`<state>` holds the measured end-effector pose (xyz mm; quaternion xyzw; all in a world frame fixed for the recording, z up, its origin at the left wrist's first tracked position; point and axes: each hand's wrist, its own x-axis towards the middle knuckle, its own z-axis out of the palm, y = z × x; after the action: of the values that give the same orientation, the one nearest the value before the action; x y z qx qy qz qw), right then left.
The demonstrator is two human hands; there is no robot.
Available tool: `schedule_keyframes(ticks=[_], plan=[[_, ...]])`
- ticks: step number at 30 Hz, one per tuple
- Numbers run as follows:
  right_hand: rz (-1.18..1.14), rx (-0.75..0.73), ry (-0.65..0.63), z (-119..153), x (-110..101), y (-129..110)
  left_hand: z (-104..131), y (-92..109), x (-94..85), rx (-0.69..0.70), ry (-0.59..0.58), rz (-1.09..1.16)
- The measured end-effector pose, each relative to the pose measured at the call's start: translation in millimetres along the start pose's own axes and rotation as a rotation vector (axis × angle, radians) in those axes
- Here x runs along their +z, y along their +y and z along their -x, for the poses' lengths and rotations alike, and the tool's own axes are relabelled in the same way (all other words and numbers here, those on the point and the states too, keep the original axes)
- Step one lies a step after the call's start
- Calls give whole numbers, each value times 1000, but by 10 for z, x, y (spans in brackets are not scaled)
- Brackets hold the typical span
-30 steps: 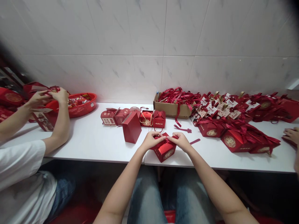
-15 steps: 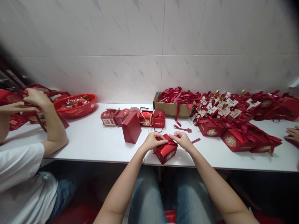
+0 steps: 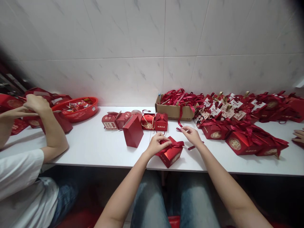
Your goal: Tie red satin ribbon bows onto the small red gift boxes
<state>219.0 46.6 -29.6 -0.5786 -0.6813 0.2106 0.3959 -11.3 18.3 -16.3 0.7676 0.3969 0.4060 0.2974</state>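
Note:
A red gift box [image 3: 169, 157] with gold print stands at the table's front edge, a dark red ribbon bow [image 3: 177, 144] tied across its top. My left hand [image 3: 158, 144] is closed on the box's top at the left of the bow, fingertips by the knot. Behind and right of the box, my right hand [image 3: 191, 135] pinches a small dark red strap [image 3: 178, 129] at the tabletop. One end of that strap pokes out past the fingertips, and the hand hides the rest. A second dark red strip [image 3: 192, 147] lies partly under my right wrist.
Several small red boxes [image 3: 161, 122] and a plain red box [image 3: 133, 131] stand behind my left hand. A cardboard tray [image 3: 174, 112] holds ribbons. Bow-tied boxes [image 3: 244, 142] crowd the right. Leftward are a red basket [image 3: 83, 113] and a co-worker's arms [image 3: 51, 126]; another person's hand [image 3: 298, 136] shows far right.
My right hand has left the bow and moved back and right to the strap on the table. My left hand stays on the gift box, whose bow is now more visible.

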Motion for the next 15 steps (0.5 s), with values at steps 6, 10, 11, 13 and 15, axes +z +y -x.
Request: schedule_keyframes(ticks=[6,10,11,13,15], plan=[[693,204,-191,-333,15,338,-97,-320,-102,-195,185,181],[673,208,-286,-544,60,357,-227,-554,-69,-220,102,190],[672,213,-292,-581,83,350,-261,-602,-20,-230,85,205],[671,227,-279,-629,141,343,-335,-688,123,-255,57,240],[659,234,-247,-642,196,357,-416,-762,299,-275,30,271]])
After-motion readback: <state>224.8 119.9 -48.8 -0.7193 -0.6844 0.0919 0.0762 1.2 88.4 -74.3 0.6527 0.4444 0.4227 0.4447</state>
